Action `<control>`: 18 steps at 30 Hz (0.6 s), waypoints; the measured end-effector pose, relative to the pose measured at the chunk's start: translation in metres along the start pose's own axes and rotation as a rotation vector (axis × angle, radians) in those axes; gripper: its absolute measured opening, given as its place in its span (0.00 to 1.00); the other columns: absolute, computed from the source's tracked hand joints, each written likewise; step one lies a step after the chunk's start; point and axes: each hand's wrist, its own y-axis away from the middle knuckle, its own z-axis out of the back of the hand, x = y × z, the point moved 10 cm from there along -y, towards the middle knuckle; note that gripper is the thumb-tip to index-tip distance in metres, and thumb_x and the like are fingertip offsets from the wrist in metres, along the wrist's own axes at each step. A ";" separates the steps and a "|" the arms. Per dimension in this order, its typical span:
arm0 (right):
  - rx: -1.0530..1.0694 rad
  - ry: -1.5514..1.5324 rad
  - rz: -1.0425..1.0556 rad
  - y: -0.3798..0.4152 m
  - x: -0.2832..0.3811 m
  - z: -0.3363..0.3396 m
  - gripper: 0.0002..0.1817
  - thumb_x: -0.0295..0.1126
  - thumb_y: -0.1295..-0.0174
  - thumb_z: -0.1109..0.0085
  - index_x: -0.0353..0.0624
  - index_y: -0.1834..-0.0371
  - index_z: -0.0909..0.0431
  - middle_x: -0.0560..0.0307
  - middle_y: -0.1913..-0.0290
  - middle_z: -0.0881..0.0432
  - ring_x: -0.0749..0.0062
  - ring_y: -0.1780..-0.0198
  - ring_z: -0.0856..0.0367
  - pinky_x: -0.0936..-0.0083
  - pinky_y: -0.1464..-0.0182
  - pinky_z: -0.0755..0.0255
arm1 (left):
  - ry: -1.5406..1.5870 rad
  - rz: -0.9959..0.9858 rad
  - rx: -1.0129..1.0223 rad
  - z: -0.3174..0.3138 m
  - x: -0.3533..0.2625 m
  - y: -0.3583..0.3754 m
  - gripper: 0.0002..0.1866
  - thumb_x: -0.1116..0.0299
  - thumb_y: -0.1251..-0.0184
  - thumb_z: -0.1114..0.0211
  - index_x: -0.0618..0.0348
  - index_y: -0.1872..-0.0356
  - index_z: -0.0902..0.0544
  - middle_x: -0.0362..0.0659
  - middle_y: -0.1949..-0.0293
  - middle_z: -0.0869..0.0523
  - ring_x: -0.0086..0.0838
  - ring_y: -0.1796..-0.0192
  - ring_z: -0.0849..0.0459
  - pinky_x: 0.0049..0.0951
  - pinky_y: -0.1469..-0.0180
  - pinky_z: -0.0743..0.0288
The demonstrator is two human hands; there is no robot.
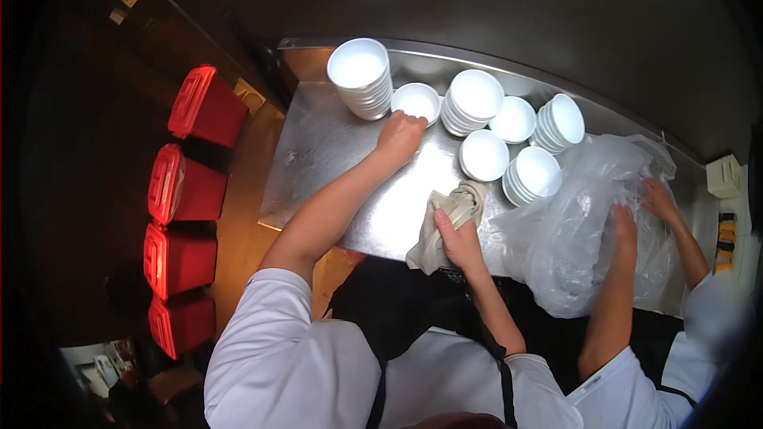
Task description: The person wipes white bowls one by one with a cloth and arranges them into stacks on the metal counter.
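Observation:
My left hand is stretched forward over the metal table, its fingers closed on the near rim of a white bowl. That bowl sits between a tall stack of white bowls on the left and a shorter bowl stack on the right. Close to the table's front edge, my right hand grips a crumpled beige cloth, thumb on top. More white bowls stand just beyond the cloth. The fingertips of my left hand are partly hidden.
A co-worker's hands are in a large clear plastic bag at the table's right end. Red lidded bins line the floor on the left. A raised metal edge runs along the back of the table, against a dark wall.

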 end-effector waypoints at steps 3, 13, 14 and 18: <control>0.114 0.349 0.034 -0.001 0.024 -0.010 0.25 0.43 0.37 0.37 0.33 0.47 0.23 0.35 0.47 0.21 0.42 0.43 0.23 0.59 0.40 0.31 | 0.133 -0.138 -0.427 0.044 -0.015 0.028 0.16 0.73 0.38 0.37 0.61 0.48 0.19 0.55 0.51 0.16 0.49 0.45 0.20 0.47 0.38 0.30; 0.682 1.162 -0.200 -0.015 0.078 -0.070 0.32 0.50 0.40 0.35 0.35 0.41 0.25 0.31 0.43 0.24 0.36 0.41 0.26 0.52 0.37 0.33 | 0.815 0.414 -0.548 0.038 0.101 0.150 0.33 0.71 0.41 0.30 0.63 0.35 0.33 0.53 0.40 0.25 0.42 0.39 0.24 0.39 0.38 0.30; 0.556 1.044 -0.051 -0.024 0.107 -0.075 0.34 0.52 0.39 0.36 0.34 0.40 0.25 0.37 0.44 0.20 0.44 0.43 0.21 0.55 0.40 0.29 | 0.914 0.399 -0.531 0.026 0.122 0.148 0.34 0.64 0.36 0.33 0.63 0.32 0.36 0.54 0.37 0.27 0.43 0.34 0.28 0.40 0.33 0.35; 0.036 0.020 0.234 -0.109 0.132 -0.071 0.41 0.63 0.34 0.49 0.39 0.30 0.34 0.40 0.32 0.30 0.52 0.32 0.29 0.58 0.35 0.34 | 1.189 0.240 -0.672 0.065 0.148 0.102 0.40 0.46 0.27 0.44 0.66 0.27 0.44 0.56 0.29 0.37 0.43 0.27 0.38 0.41 0.26 0.48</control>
